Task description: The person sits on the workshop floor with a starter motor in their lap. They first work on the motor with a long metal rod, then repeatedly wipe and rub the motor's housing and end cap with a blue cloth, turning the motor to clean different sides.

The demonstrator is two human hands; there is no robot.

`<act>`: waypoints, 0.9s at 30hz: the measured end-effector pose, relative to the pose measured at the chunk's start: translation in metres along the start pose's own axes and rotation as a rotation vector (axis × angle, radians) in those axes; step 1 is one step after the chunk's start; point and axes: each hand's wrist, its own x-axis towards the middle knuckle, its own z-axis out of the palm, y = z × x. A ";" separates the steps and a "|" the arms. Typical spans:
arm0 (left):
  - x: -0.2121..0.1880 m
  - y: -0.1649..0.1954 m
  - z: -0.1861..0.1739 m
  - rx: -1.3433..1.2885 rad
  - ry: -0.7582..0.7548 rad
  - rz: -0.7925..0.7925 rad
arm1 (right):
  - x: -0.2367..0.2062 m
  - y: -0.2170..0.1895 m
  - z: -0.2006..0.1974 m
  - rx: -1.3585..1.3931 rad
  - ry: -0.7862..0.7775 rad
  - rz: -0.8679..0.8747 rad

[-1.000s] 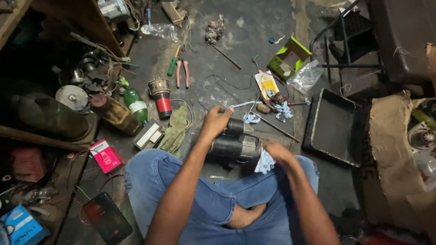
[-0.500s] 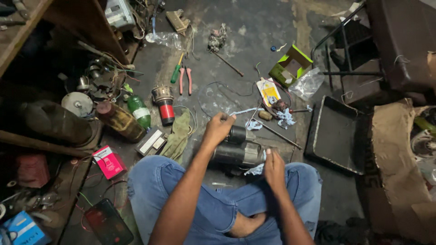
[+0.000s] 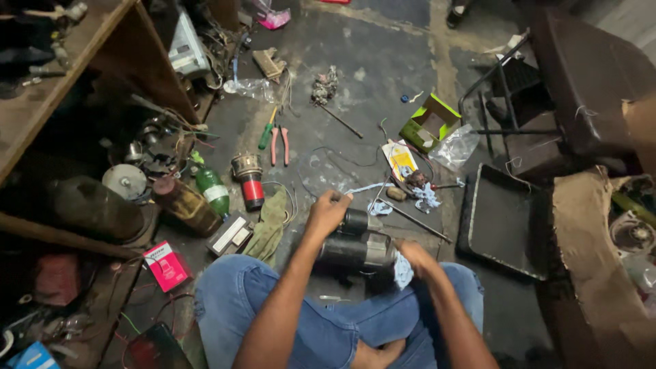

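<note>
Head view: left hand (image 3: 328, 212) shifted slightly, fingers closed atop motor (image 3: 355, 246); right hand (image 3: 415, 258) at 3 o'clock still gripping rag (image 3: 402, 270).

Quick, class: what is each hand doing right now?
Left hand: closed, fingers curled on top of the dark motor.
Right hand: closed on a pale blue cloth beside the motor.

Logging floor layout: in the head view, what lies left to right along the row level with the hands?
Pink box → brown bottle → green bottle → red-and-metal cylinder → left hand → dark motor → right hand → black tray.
</note>
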 end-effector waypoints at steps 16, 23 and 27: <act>0.001 -0.004 -0.002 0.018 -0.008 0.010 | -0.038 0.020 0.042 0.020 0.664 -0.340; -0.001 -0.004 -0.003 -0.056 -0.031 -0.037 | -0.032 0.050 0.038 -0.030 0.582 -0.567; -0.003 0.003 -0.007 -0.004 0.007 0.044 | -0.044 0.039 0.038 0.287 0.467 -0.431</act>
